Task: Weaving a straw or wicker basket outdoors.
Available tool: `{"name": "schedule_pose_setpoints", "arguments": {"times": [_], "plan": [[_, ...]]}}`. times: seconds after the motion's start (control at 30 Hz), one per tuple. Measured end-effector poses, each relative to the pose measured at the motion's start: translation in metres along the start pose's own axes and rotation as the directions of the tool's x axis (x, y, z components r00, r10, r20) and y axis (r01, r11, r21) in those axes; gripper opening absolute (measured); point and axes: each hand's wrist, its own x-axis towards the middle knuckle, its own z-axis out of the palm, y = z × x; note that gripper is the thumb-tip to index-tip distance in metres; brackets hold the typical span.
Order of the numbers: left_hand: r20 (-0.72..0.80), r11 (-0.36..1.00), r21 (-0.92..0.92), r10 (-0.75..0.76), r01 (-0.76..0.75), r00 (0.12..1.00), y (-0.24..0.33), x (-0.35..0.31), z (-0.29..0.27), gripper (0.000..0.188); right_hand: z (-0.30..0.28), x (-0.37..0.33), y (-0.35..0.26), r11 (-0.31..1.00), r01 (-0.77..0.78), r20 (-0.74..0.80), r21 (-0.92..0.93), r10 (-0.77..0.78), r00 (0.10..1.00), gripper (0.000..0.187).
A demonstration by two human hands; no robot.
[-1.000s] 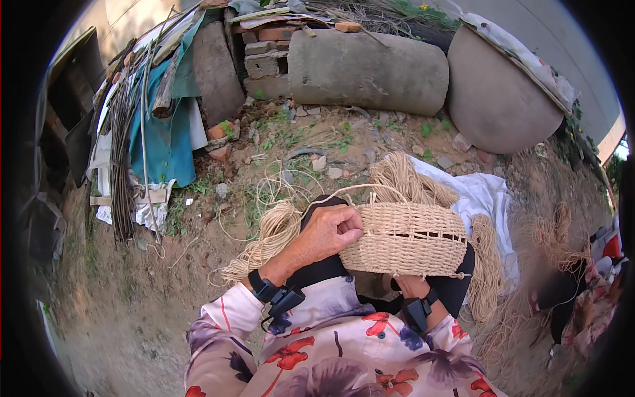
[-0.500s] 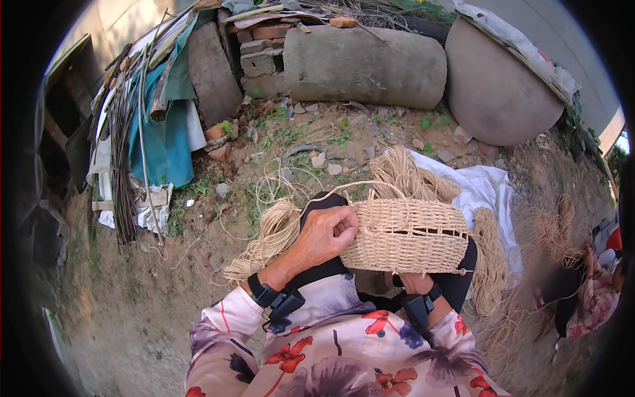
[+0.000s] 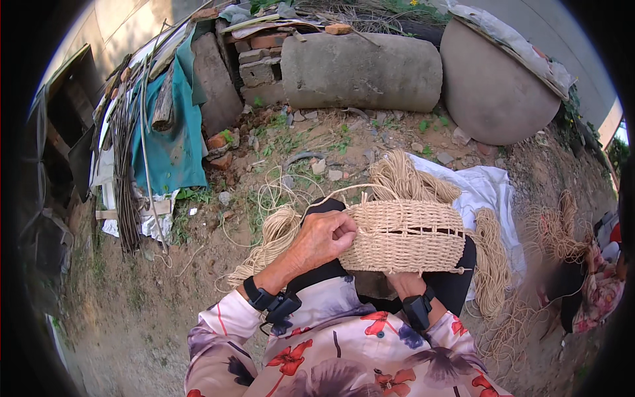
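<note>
A pale woven basket [image 3: 410, 248] of twisted straw cord rests across my lap, with a dark slit between its upper and lower bands. My left hand [image 3: 325, 236] is closed at its left end, thumb and fingers pinched against the weave; the fingertips are partly hidden. My right hand [image 3: 405, 283] reaches under the basket's near edge, so its fingers are out of sight. One loose cord [image 3: 350, 188] arches over the basket's far left corner. A hank of the same cord [image 3: 281, 231] lies beside my left forearm.
More cord hanks lie beyond the basket [image 3: 410, 178] and to its right [image 3: 489, 264], by a white sheet [image 3: 486, 188]. A person in a floral top [image 3: 598, 291] sits at far right near tangled cord [image 3: 559, 231]. Concrete pipe [image 3: 360, 71] and teal cloth [image 3: 169, 139] stand beyond.
The view has turned slightly. Both hands keep nearly the same place on the basket; my right wrist has shifted a little to the left.
</note>
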Motion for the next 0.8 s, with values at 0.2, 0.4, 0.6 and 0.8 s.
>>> {"name": "schedule_pose_setpoints", "arguments": {"times": [0.2, 0.4, 0.6, 0.8], "plan": [[0.081, 0.992, 0.123, -0.007, -0.003, 0.997, 0.006, 0.007, -0.005, 0.010, 0.000, 0.002, -0.015, 0.999, 0.031, -0.001, -0.035, -0.031, 1.000, 0.056], [0.148, 0.922, 0.363, 0.089, -0.138, 0.985, 0.016, 0.020, -0.007, 0.011, 0.003, -0.002, -0.007, 0.988, 0.153, -0.094, -0.015, -0.153, 0.984, 0.055], [0.048, 0.928, 0.368, -0.074, 0.051, 0.996, 0.009, 0.015, -0.001, 0.015, 0.007, -0.003, 0.005, 0.985, 0.158, -0.061, -0.064, -0.161, 0.985, 0.056], [-0.211, 0.898, 0.308, -0.258, 0.314, 0.943, -0.023, -0.029, -0.013, 0.009, -0.011, -0.012, 0.014, 0.926, 0.202, 0.052, -0.319, -0.196, 0.979, 0.056]]}}
